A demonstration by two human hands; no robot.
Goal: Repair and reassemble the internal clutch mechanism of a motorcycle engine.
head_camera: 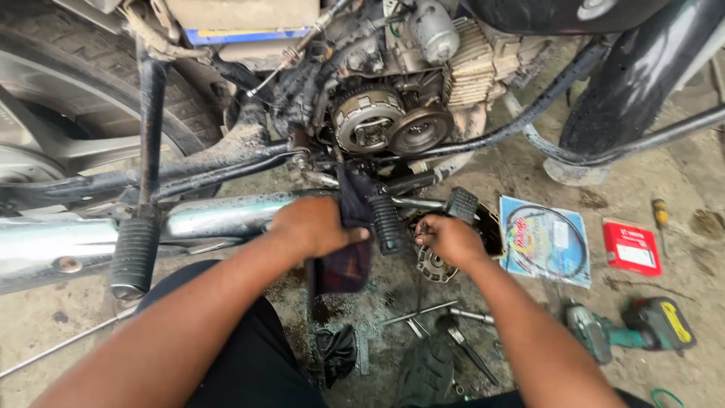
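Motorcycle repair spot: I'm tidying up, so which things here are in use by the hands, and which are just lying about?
In use:
- left hand gripping a dark cloth rag
- right hand on a round metal clutch part
- open engine clutch assembly above

Lying about:
- green cordless power tool
- small red box
- blue packet with a gasket ring
- yellow-handled screwdriver
- metal wrenches

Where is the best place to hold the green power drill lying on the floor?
Probably its dark handle: the green power drill lies flat on its side right of the right hand, nose pointing left, so reach from above and wrap the fingers around it.
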